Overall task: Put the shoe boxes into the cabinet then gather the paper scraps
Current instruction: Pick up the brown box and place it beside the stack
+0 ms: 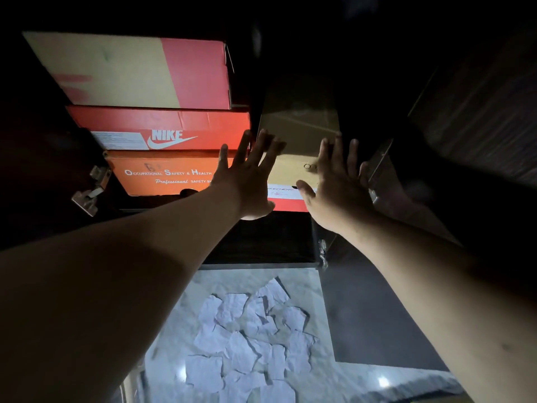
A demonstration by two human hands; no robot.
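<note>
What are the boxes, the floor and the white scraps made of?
The Nike box looks like printed cardboard: matte, with creased folds. The tan box under both flat hands looks like plain brown cardboard. The scraps look like thin paper, torn and wrinkled. The floor seems polished stone or tile, since it mirrors lights.

Dim overall; light is falling on the orange shoe boxes (162, 141) at ten o'clock and glaring off the marble floor (383, 382) at five. Corners are sinking into black, wide-angle bending edges.
</note>
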